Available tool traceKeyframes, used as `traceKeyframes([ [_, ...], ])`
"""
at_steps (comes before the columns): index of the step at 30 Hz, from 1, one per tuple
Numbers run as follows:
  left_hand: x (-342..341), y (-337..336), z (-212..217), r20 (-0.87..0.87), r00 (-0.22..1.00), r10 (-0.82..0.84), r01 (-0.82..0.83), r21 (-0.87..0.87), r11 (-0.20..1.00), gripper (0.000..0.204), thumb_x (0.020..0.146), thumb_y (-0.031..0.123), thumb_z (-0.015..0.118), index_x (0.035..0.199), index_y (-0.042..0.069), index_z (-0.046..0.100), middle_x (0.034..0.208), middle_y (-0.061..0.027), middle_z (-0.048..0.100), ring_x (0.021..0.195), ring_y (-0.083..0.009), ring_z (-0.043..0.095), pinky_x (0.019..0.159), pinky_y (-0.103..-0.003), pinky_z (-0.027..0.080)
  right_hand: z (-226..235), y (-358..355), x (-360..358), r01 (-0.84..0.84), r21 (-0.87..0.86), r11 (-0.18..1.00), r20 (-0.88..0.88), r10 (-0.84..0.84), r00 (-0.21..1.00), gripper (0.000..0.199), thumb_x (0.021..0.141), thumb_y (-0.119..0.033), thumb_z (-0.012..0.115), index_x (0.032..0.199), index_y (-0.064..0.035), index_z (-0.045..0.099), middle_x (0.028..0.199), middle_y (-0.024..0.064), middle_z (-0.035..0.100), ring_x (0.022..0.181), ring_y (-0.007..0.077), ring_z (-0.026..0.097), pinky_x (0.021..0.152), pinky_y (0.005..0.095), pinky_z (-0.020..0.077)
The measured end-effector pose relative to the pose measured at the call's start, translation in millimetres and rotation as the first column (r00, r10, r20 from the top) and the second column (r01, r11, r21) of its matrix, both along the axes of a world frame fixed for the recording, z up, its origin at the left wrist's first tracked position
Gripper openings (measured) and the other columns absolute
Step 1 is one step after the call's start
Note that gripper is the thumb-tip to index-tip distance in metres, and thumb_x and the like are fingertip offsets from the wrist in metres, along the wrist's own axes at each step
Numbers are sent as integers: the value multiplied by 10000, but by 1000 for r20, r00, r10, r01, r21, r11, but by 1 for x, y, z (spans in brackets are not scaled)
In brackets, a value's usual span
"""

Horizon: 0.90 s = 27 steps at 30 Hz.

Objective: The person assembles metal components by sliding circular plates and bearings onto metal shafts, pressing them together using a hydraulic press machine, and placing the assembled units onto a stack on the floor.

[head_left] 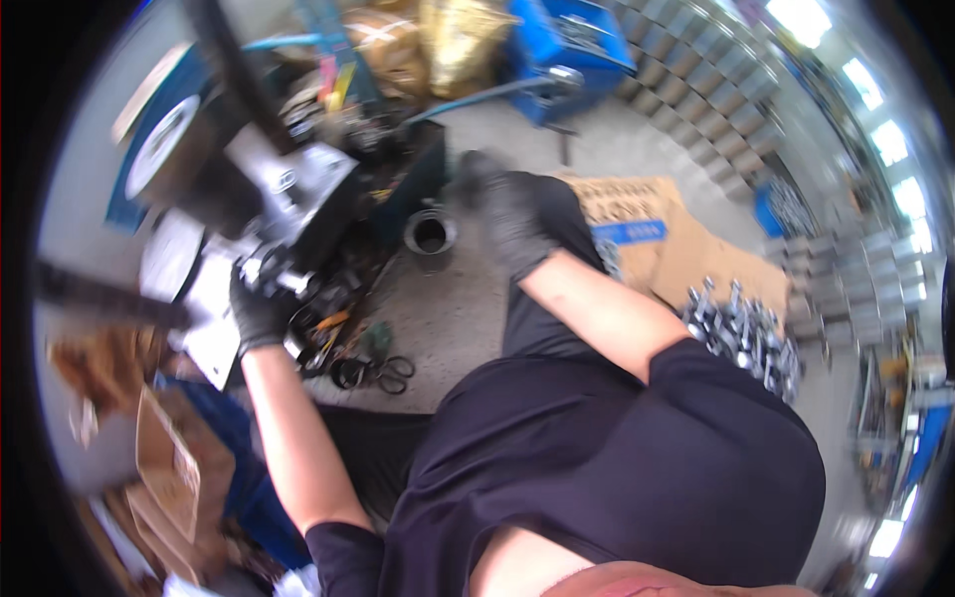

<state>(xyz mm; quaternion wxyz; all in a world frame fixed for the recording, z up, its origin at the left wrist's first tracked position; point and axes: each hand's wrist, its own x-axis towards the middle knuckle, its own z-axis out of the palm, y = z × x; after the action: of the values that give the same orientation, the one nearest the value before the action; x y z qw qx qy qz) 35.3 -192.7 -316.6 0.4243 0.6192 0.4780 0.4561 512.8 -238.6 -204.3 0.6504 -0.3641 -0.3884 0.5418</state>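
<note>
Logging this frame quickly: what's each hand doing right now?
Left hand: gloved, closed on a metal part of the machine.
Right hand: gloved, blurred, raised above the knee; grip cannot be told.

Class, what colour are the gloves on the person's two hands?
Black, on both the left hand and the right hand; the head view shows this.

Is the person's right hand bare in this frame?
No, the right hand wears a dark glove, as does the left hand.

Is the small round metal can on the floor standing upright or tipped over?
Upright. The metal can stands on the grey floor with its round open mouth facing up, and its dark inside shows. Its contents cannot be told.
</note>
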Motion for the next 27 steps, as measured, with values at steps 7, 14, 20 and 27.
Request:
traceKeyframes([
  [7, 108, -46, 72, 567, 559, 605, -53, -704, 709, 470, 1035, 438, 567, 1208, 12, 666, 1219, -156, 719, 1225, -301, 644, 1135, -498, 459, -79, -61, -48, -312, -483, 819, 41, 376, 926, 389, 1047, -445, 555, 1145, -83, 660, 888, 87, 726, 751, 196, 713, 662, 353, 594],
  [14, 203, -106, 85, 590, 751, 297, 254, -673, 695, 434, 1019, 465, 666, 1240, 92, 641, 1121, -86, 706, 1090, -245, 677, 1042, -416, 531, -67, -69, -73, -618, -598, 510, -264, 603, 753, 535, 1011, -584, 537, 1242, -125, 687, 1044, 98, 732, 839, 224, 724, 727, 376, 604],
  [20, 254, -118, 86, 191, 982, -2, 84, -422, 903, 569, 1022, 423, 690, 1402, 16, 574, 1219, -74, 635, 1121, -194, 626, 1041, -355, 489, -81, -68, -74, -724, -375, 579, -570, 472, 673, 447, 976, -563, 609, 1114, -148, 698, 989, 68, 738, 857, 216, 699, 798, 414, 588],
  [27, 254, -105, 117, -32, 969, -246, 240, -121, 963, 463, 1035, 280, 661, 1392, -6, 594, 1237, -76, 662, 1084, -170, 620, 1016, -317, 476, -36, -77, -2, -382, -439, 813, -170, 342, 924, 374, 958, -512, 612, 1011, -146, 666, 779, 86, 703, 544, 192, 656, 453, 338, 559],
])
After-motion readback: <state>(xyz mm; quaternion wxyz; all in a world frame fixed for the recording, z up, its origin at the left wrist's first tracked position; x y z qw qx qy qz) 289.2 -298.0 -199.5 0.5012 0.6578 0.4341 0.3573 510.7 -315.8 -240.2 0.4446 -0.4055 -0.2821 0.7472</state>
